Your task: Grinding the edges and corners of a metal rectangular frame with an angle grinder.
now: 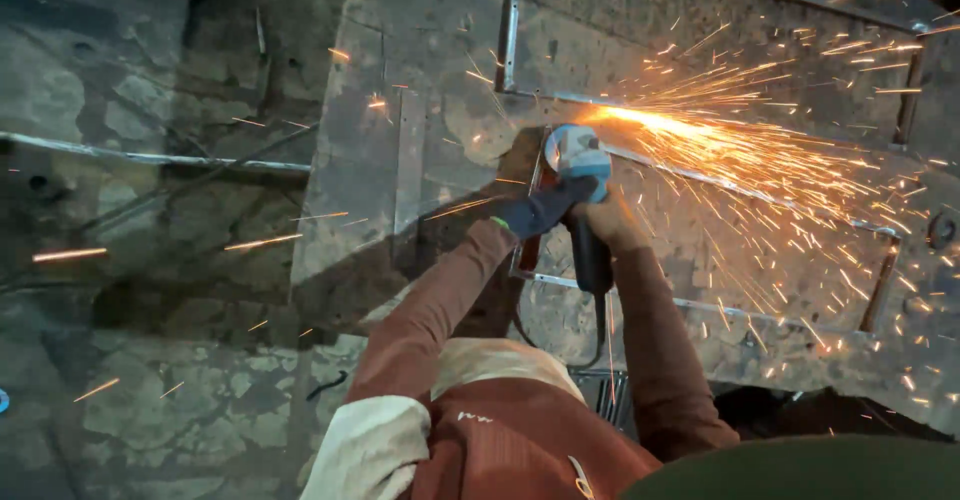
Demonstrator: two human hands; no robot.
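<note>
I see an angle grinder [583, 192] with a pale blue-and-white head and a dark body running back toward me, its disc down on a thin metal bar [740, 188] just beyond the hands. My left hand [540, 210], in a dark glove, is wrapped around the grinder's side handle, and my right hand [605, 222] is closed around its body just behind the head. Orange sparks [760, 150] fan away to the right across the grey metal sheet [420, 110].

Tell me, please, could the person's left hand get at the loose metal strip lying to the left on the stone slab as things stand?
Probably not right away. The left hand, gloved, is closed on the angle grinder together with the right hand, sparks flying. The metal strip lies bare on the slab nearby, nothing covering it, so the way looks free once the hand lets go.
</note>
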